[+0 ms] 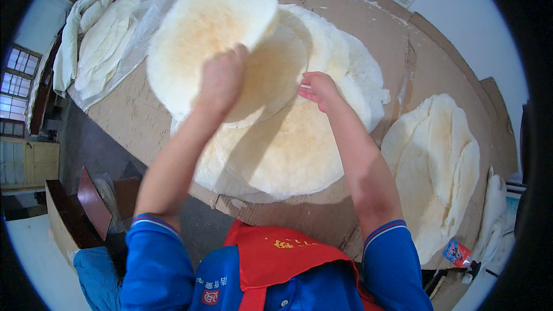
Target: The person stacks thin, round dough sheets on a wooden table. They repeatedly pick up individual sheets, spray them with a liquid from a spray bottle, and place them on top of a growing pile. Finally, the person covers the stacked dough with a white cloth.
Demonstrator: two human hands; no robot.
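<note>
A large round white sheet with a tan centre (pixel 207 26), perhaps flatbread or fibre, hangs raised and tilted from my left hand (pixel 224 77), whose fingers are closed on its lower right edge. Beneath lies a loose pile of similar round sheets (pixel 285 147) on the cardboard-covered table. My right hand (pixel 319 88) is at the right edge of another round sheet (pixel 276 69) on the pile, its fingers slightly curled; whether they pinch that edge is unclear.
Folded sheets (pixel 432 172) lie on the table's right side. More sheets (pixel 108 43) rest under clear plastic film at the far left. The cardboard (pixel 358 17) has raised seams. A bottle with a red and blue label (pixel 457 254) is near the lower right edge.
</note>
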